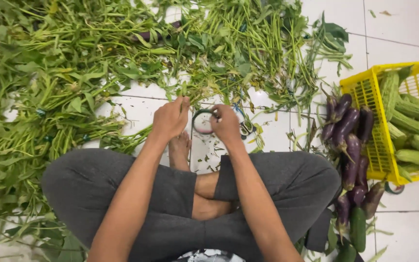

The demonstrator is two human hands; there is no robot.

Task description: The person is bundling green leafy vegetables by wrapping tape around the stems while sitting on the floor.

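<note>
I sit cross-legged in grey trousers on a white tiled floor. My left hand (169, 118) reaches forward, its fingers closed on a thin green stem at the edge of the pile of leafy greens (73, 73). My right hand (225, 123) pinches the rim of a roll of tape (202, 121) lying on the floor just ahead of my bare foot (179, 150). The two hands are close together, with the roll between them.
Leafy stalks cover the floor to the left and ahead. A row of purple eggplants (347, 140) lies to my right. Beyond them stands a yellow plastic basket (364, 92) holding ridged green gourds (413, 126). A dark green cucumber (358, 228) lies near my right knee.
</note>
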